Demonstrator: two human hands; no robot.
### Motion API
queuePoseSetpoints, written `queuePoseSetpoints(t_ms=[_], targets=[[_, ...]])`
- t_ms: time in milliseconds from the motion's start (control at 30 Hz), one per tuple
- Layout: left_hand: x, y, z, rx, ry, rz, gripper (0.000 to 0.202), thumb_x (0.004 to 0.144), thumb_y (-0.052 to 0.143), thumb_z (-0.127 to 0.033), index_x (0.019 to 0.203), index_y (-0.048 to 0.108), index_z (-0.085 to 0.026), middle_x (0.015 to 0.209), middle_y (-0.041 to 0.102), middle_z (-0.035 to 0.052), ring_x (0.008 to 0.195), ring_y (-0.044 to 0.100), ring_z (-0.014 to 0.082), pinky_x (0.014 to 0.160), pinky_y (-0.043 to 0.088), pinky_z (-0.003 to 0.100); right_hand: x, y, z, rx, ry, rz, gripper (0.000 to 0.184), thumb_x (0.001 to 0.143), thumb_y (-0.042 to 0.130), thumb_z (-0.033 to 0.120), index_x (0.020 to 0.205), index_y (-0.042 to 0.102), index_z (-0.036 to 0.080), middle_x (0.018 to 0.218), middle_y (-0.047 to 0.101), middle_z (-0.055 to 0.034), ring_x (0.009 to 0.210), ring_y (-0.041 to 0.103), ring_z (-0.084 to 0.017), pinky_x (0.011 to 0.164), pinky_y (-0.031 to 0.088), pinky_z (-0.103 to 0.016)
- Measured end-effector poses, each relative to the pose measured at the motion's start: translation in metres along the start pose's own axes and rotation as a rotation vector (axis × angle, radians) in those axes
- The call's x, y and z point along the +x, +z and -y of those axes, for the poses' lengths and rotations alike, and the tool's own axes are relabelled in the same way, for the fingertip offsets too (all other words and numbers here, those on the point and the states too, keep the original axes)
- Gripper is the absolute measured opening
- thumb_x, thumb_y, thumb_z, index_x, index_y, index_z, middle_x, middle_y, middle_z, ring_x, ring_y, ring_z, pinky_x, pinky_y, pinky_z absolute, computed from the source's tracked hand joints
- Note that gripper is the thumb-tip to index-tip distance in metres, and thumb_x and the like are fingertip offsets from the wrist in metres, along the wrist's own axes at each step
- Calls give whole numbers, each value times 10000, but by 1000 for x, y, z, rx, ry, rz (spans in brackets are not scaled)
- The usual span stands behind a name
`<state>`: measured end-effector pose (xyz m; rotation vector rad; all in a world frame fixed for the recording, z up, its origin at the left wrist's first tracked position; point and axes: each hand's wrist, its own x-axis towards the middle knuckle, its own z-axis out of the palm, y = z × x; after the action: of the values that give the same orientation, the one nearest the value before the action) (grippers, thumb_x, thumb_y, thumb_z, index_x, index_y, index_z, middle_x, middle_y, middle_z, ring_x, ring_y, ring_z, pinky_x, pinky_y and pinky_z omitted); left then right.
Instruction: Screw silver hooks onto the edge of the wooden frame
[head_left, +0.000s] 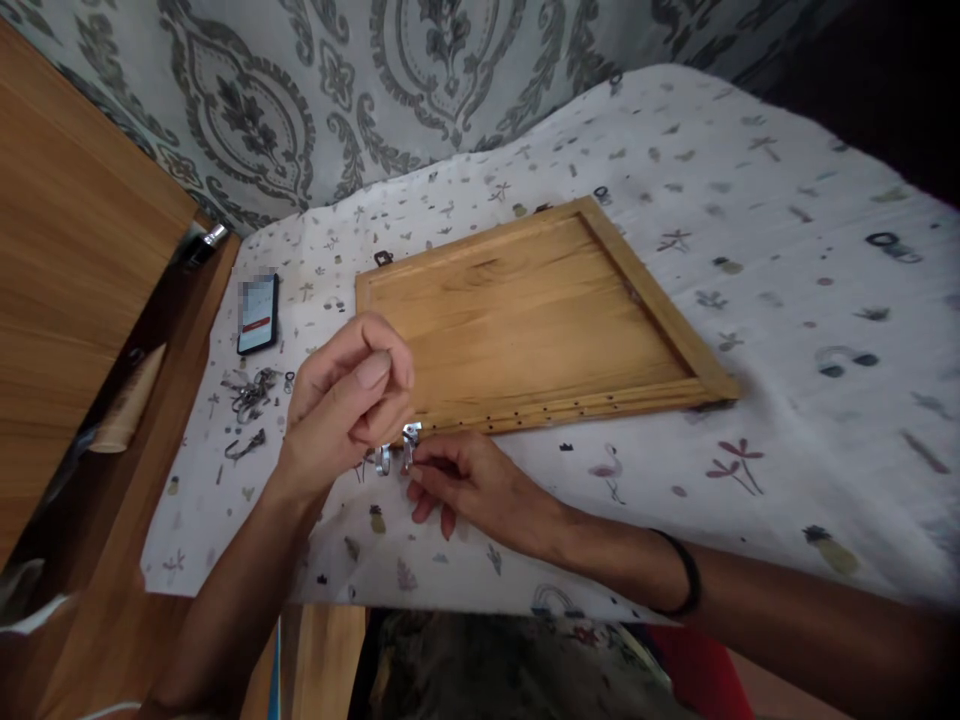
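Observation:
A shallow wooden panel with a raised frame (517, 310) lies on the cloth, with small dark holes along its near edge. Two shiny metal hooks sit at that edge's left end. My right hand (480, 490) pinches one metal hook (409, 445) between thumb and finger, against the edge; its other fingers curl below. Just above and left of the hooks, my left hand (352, 390) is closed, thumb pressed against the curled fingers. Whatever it grips, if anything, is hidden. The second hook (383, 460) hangs partly under the left hand.
A pile of metal hooks (251, 392) lies to the left, with a loose hook (246, 444) nearer me. Behind the pile is a phone (259, 313). A beige tube (129, 400) lies by the wooden wall. The patterned tablecloth (787, 300) meets a grey patterned curtain (337, 100).

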<state>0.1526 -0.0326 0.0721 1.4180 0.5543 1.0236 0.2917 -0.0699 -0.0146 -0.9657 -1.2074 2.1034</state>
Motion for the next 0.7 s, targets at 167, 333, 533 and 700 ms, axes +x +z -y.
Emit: queuePoseSetpoints(t_ms=[167, 333, 533, 700], targets=[[-10, 26, 3, 229, 60, -465, 275, 994, 628, -484, 921, 605, -220, 564, 482, -58, 490, 448, 96, 473, 381, 211, -1, -1, -1, 1, -22, 15, 178, 893, 588, 165, 716, 583, 152, 687, 622, -4, 576, 665, -95, 410, 492, -129], [-10, 35, 11, 175, 193, -517, 310, 1005, 619, -449, 802, 601, -215, 471, 278, -99, 381, 206, 64, 389, 223, 207, 1, -3, -3, -1, -25, 19, 194, 903, 578, 167, 710, 586, 156, 658, 616, 4, 551, 647, -88, 413, 488, -134], [-6, 9, 3, 151, -26, 75, 292, 1045, 551, -367, 817, 605, -193, 509, 330, -94, 366, 198, 32, 398, 232, 179, 0, -1, 1, -16, -7, 13, 211, 935, 540, 125, 731, 592, 148, 683, 615, 8, 564, 658, -83, 414, 490, -129], [-6, 10, 2, 186, 19, -207, 265, 1010, 611, -434, 859, 617, -216, 515, 394, -77, 413, 334, 71, 429, 303, 192, 0, 0, 0, -22, -13, 9, 226, 917, 553, 100, 698, 573, 153, 665, 617, 11, 547, 657, -87, 409, 490, -136]])
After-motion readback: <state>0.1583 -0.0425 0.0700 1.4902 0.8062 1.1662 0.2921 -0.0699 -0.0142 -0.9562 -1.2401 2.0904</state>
